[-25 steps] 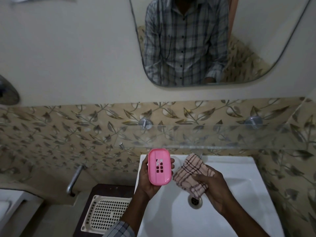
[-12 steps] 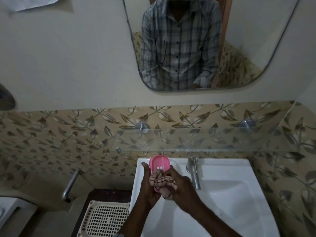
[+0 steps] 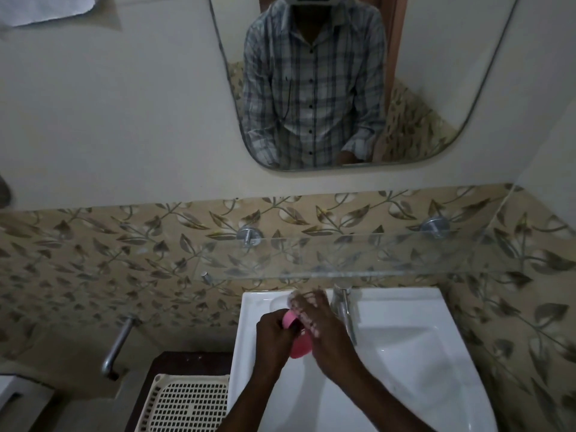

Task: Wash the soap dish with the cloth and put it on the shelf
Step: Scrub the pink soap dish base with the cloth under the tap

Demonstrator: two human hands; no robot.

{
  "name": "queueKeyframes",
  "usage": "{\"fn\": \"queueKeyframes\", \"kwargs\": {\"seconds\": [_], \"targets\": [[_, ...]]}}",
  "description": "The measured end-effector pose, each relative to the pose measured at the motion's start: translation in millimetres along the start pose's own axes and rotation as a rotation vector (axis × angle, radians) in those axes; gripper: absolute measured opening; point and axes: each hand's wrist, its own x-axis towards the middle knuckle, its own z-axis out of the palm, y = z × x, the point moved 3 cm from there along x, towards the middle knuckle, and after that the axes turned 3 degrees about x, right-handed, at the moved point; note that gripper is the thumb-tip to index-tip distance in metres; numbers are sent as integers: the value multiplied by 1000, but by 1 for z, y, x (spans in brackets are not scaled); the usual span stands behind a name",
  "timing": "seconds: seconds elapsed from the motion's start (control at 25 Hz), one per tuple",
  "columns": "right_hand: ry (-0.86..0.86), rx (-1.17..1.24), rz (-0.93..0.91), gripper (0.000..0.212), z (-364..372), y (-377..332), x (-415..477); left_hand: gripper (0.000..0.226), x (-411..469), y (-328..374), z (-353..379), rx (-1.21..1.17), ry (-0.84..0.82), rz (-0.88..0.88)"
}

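Gripping the pink dish (image 3: 298, 341) from its left side, the left hand (image 3: 276, 336) has its fingers curled around the dish's edge, holding it over the far left part of the white sink (image 3: 405, 369). The right hand (image 3: 324, 328) lies across the dish's right side and top, fingers spread and pointing toward the far wall. The cloth (image 3: 300, 307) shows only as pale checked bits between and beyond those fingers; the right hand seems to be pressing it flat against the dish, though motion blur there makes the exact hold hard to read. Only two patches of the dish are visible, one near the left hand's fingers and a rounder one below, at the near end between the two hands.

Just right of the hands stands the metal tap (image 3: 343, 307), its spout reaching toward the near side over the basin. Above the sink, fixed to the leaf-patterned tiles (image 3: 124, 260) by two round metal mounts, runs a clear glass shelf (image 3: 358, 260); the dish is below and near of it, not on it. Higher up hangs a mirror (image 3: 436, 88), which reflects a person in a checked shirt (image 3: 311, 88). To the left of the sink, a cream perforated basket (image 3: 187, 403) sits on a dark surface at the near edge, and a metal pipe (image 3: 118, 344) comes down the wall to its far left.
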Motion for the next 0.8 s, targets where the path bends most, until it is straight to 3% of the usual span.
{"fn": "queueKeyframes", "kwargs": {"seconds": [0.04, 0.2, 0.52, 0.72, 0.8], "targets": [[-9, 5, -68, 39, 9, -3, -1, 22, -2, 5, -1, 31, 29, 33], [108, 152, 9, 46, 12, 3, -5, 12, -8, 5, -9, 58, 67, 57], [136, -97, -123, 53, 18, -3, -10, 10, -11, 20, -7, -61, 98, 37], [208, 177, 258, 29, 17, 25, -17, 11, -22, 21, -5, -254, 147, 14], [278, 46, 195, 25, 7, 28, -19, 14, -26, 19, -4, -228, 92, -24]]}}
